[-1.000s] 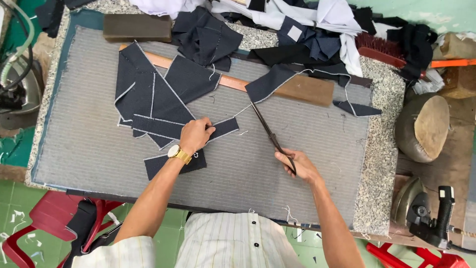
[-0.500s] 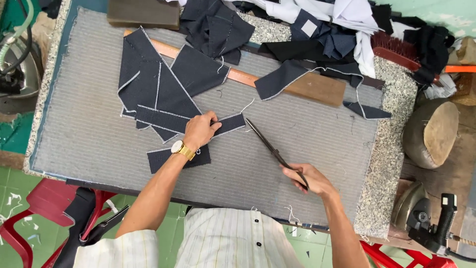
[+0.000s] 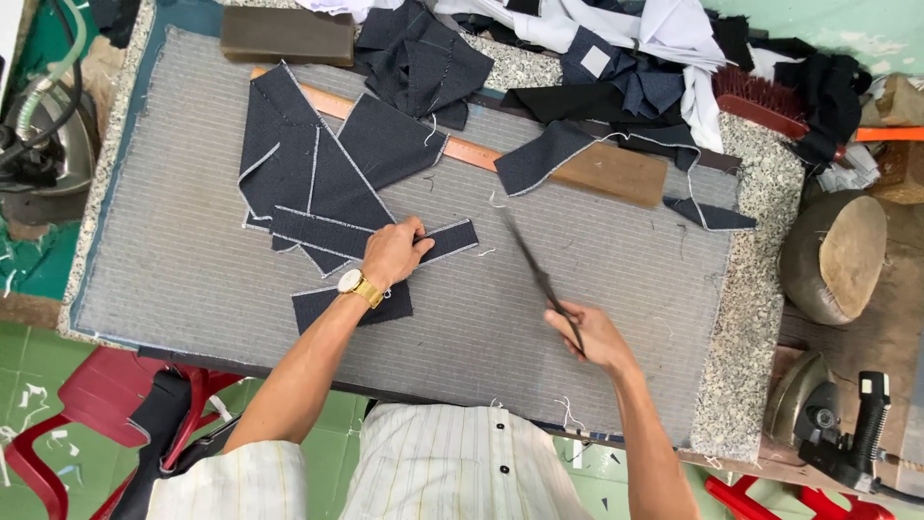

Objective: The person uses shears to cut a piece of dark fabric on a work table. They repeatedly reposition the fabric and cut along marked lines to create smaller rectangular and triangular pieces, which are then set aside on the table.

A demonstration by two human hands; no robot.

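now left hand [image 3: 393, 252] presses flat a dark fabric strip [image 3: 371, 236]; right hand [image 3: 597, 337] clenches scissors [image 3: 539, 274] (blurred, probably shut).

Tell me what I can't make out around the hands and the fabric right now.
- Head view: scissors are motion-blurred; open or closed blades cannot be told.
- Right hand covers the scissor handles.
- Left hand hides the middle of the dark fabric strip.
- Iron is cut off by the left edge.

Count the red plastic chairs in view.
2. One red chair stands at bottom left beside the table; part of another red chair shows at bottom right. More may be hidden.
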